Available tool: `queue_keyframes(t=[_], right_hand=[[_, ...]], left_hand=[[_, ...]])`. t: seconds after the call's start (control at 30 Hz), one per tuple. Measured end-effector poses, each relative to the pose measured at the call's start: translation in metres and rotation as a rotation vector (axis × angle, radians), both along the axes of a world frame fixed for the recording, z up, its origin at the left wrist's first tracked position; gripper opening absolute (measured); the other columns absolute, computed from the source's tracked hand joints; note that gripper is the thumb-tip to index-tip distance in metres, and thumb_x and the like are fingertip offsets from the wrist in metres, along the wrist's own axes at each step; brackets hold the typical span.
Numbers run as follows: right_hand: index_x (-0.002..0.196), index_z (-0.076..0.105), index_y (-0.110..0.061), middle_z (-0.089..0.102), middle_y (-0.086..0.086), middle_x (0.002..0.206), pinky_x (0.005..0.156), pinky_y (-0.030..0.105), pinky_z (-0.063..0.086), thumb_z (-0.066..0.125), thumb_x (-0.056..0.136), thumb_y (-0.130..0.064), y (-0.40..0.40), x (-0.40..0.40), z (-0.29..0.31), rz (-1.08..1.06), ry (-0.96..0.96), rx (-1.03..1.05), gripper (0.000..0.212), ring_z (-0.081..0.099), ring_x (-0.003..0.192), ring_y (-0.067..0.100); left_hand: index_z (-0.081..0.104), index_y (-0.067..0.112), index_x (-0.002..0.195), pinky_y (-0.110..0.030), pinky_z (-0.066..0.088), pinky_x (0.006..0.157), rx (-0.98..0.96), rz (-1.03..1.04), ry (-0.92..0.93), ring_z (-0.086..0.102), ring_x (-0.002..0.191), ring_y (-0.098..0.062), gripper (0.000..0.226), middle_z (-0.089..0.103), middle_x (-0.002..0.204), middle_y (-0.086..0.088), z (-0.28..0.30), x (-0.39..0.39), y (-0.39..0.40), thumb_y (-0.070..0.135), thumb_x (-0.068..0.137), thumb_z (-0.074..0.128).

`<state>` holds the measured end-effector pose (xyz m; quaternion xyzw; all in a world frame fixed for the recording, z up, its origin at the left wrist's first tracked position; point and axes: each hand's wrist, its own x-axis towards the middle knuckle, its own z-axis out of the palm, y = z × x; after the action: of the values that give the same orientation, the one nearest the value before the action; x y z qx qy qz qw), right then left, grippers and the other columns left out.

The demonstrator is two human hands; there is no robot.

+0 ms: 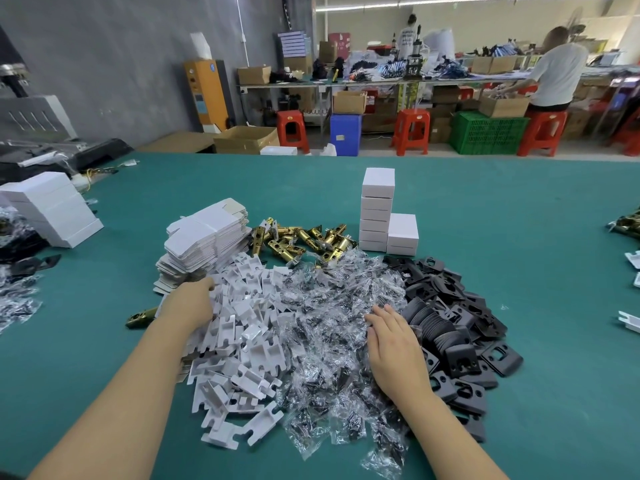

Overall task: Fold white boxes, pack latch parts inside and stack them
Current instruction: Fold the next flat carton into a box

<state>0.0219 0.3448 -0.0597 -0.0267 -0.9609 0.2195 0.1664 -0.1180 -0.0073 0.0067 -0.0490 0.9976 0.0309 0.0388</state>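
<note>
Your left hand [192,301] reaches into the far left edge of the heap of white plastic inserts [239,344], right beside the stack of flat, unfolded box blanks [204,244]; its fingertips are buried among the inserts, so you cannot tell whether it holds one or lies slack. Your right hand [394,344] lies palm down with straight, relaxed fingers on the pile of clear screw bags [329,327], at the seam where that pile meets the black strike plates [457,327], and it grips nothing. Behind the bags, the brass latch bolts [301,239] lie jumbled on the green table [519,220], between the box blanks and the finished white boxes. Those folded boxes stand in two touching columns beyond the bags: a tall stack [376,211] and a short stack [402,233] just to its right. One stray brass latch [142,317] lies apart on the table beside your left wrist. At the far left sits a leaning pile of white cartons [52,209]. Across the room a person in a white shirt [557,77] sits on a red stool at another bench.
</note>
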Motion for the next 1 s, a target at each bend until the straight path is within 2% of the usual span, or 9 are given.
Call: queue_keyframes(t=[0.13,0.27,0.43,0.53,0.6,0.73,0.83,0.93,1.0], right_hand=[[0.148,0.053,-0.019,0.045,-0.002,0.158,0.122,0.022,0.000,0.036,0.110,-0.031,0.001,-0.001,-0.001,0.001,-0.003,0.000,0.044,0.029,0.152,0.014],[0.149,0.052,-0.019,0.044,-0.002,0.159,0.122,0.022,-0.001,0.035,0.110,-0.033,0.001,-0.002,-0.001,0.004,-0.006,-0.003,0.044,0.028,0.152,0.013],[0.148,0.053,-0.018,0.045,-0.002,0.158,0.121,0.021,-0.001,0.035,0.110,-0.033,0.001,-0.001,0.000,0.007,-0.003,-0.012,0.045,0.029,0.152,0.014],[0.148,0.053,-0.018,0.045,-0.002,0.158,0.121,0.021,-0.001,0.035,0.110,-0.034,0.001,-0.001,0.000,0.006,-0.006,-0.023,0.045,0.029,0.152,0.013],[0.149,0.052,-0.019,0.044,-0.002,0.159,0.120,0.020,-0.002,0.034,0.110,-0.034,0.001,-0.001,0.001,0.007,-0.015,-0.023,0.045,0.028,0.152,0.013],[0.152,0.048,-0.021,0.039,-0.004,0.162,0.123,0.024,-0.001,0.031,0.110,-0.041,0.003,-0.003,0.005,0.037,-0.088,-0.043,0.049,0.022,0.154,0.012],[0.156,0.037,-0.021,0.037,-0.003,0.162,0.122,0.028,0.006,0.032,0.109,-0.046,0.005,-0.005,0.015,0.077,-0.153,-0.101,0.054,0.021,0.154,0.014],[0.156,0.035,-0.021,0.039,-0.003,0.159,0.119,0.028,0.020,0.037,0.108,-0.046,0.009,-0.011,0.032,0.118,-0.209,-0.152,0.054,0.033,0.147,0.013],[0.150,0.045,-0.021,0.048,-0.004,0.152,0.113,0.028,0.032,0.040,0.108,-0.042,0.014,-0.017,0.049,0.106,-0.155,-0.203,0.046,0.044,0.136,0.008]], left_hand=[[0.055,0.028,0.139,-0.039,0.059,0.077,0.029,-0.003,0.040,0.063,0.089,-0.025,0.060,0.069,0.111,-0.006,0.005,0.000,0.002,-0.004,0.089,0.043],[0.054,0.028,0.142,-0.039,0.057,0.080,0.031,-0.026,0.110,0.064,0.103,-0.029,0.063,0.067,0.129,-0.008,0.012,0.002,0.007,-0.004,0.089,0.041],[0.050,0.029,0.145,-0.035,0.054,0.073,0.003,-0.056,0.167,0.066,0.102,-0.029,0.060,0.070,0.123,-0.008,0.021,0.007,0.024,0.001,0.092,0.045],[0.047,0.032,0.147,-0.032,0.053,0.061,-0.021,-0.065,0.199,0.066,0.085,-0.027,0.072,0.073,0.107,-0.007,0.029,0.011,0.037,-0.007,0.087,0.041],[0.048,0.032,0.146,-0.031,0.047,0.052,-0.019,-0.076,0.288,0.063,0.070,-0.026,0.076,0.068,0.083,-0.004,0.038,0.016,0.048,-0.011,0.084,0.041],[0.055,0.023,0.147,-0.023,0.027,0.038,0.047,-0.272,0.714,0.033,0.041,-0.016,0.073,0.035,0.049,0.005,0.069,0.035,0.079,-0.014,0.084,0.054],[0.056,0.019,0.145,-0.028,0.036,0.035,0.215,-0.488,0.952,0.037,0.040,-0.016,0.064,0.053,0.055,-0.001,0.084,0.052,0.109,-0.012,0.089,0.059],[0.062,0.009,0.138,-0.010,0.034,0.051,0.566,-0.546,0.989,0.040,0.050,-0.001,0.048,0.066,0.074,0.001,0.090,0.063,0.148,-0.009,0.093,0.057],[0.064,0.010,0.136,-0.012,0.041,0.055,0.753,-0.500,0.971,0.048,0.054,-0.004,0.043,0.065,0.078,0.001,0.089,0.070,0.171,-0.007,0.096,0.056]])
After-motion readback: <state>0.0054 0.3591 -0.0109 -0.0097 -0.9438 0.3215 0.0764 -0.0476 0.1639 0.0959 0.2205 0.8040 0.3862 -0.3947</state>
